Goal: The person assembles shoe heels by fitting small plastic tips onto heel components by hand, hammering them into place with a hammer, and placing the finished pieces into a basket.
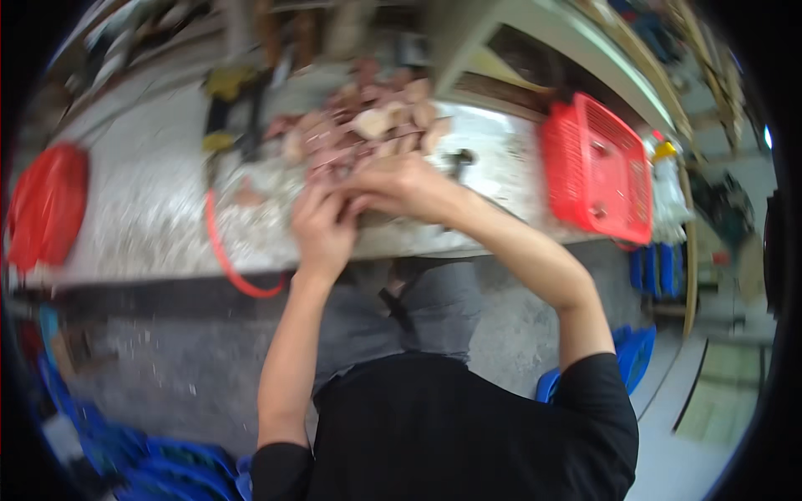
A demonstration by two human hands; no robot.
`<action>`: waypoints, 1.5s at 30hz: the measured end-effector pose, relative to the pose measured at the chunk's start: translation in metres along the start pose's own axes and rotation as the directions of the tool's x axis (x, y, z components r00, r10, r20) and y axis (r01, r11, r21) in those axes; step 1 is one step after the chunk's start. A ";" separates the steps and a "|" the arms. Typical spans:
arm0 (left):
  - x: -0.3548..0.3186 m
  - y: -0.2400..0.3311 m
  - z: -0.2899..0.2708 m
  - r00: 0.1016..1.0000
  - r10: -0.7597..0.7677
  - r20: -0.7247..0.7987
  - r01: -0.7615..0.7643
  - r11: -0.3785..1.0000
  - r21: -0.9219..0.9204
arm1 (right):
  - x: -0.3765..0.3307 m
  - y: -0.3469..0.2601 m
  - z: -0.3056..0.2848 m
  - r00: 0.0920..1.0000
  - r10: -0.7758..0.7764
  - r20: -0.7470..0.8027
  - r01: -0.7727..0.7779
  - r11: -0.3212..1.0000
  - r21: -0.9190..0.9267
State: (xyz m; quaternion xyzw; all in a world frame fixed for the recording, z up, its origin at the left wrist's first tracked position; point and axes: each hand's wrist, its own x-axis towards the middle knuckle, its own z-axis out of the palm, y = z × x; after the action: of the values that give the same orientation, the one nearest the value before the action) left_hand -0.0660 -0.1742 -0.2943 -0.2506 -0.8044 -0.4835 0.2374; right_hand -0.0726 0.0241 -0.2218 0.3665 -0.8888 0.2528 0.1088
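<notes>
My left hand (322, 224) and my right hand (399, 185) meet at the near side of the worktable, fingertips pressed together. Both are closed, and what they pinch is small and blurred; I cannot make it out. Right beyond the fingers lies a heap of flat pinkish-brown pieces (338, 138), some with a paler face, their material unclear. Left of the heap rests a black and yellow tool (221, 108), and an orange-red hose (219, 242) curves from near it over the table's front edge. Just right of the heap is a small dark object (461, 157).
A red plastic basket (576, 167) stands at the right end of the pale, worn worktable (142, 200). A red plastic bag (52, 204) sits at the far left. Blue crates or stools (180, 468) stand on the floor at lower left, others at right. A pale frame post (472, 37) rises behind the table.
</notes>
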 end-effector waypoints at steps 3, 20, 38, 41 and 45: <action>-0.001 -0.002 0.005 1.000 0.025 0.008 -0.025 1.000 0.013 | -0.011 0.020 0.017 0.980 -0.140 -0.141 0.133 0.989 -0.060; -0.017 0.004 0.017 0.976 -0.216 0.016 0.216 0.963 -0.162 | -0.076 -0.012 -0.014 0.918 0.117 -0.379 -0.102 0.993 0.059; -0.002 0.011 -0.081 0.915 -0.141 -0.378 0.133 0.990 -0.048 | -0.210 -0.022 -0.076 0.827 0.560 -0.041 -0.562 0.824 -0.072; -0.018 -0.052 -0.158 0.811 -0.219 -0.543 0.286 0.957 0.041 | -0.178 -0.084 -0.060 0.527 0.841 0.123 -0.687 0.337 0.644; -0.044 -0.105 -0.176 0.771 -0.335 -0.542 0.349 0.934 -0.081 | -0.099 -0.113 -0.027 0.610 0.760 0.224 -0.590 0.247 0.769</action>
State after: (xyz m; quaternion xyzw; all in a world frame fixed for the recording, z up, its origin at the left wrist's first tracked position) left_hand -0.0746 -0.3821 -0.3171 0.0513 -0.7405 -0.5598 0.3682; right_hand 0.0775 0.0292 -0.1945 -0.0729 -0.7331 0.6692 -0.0972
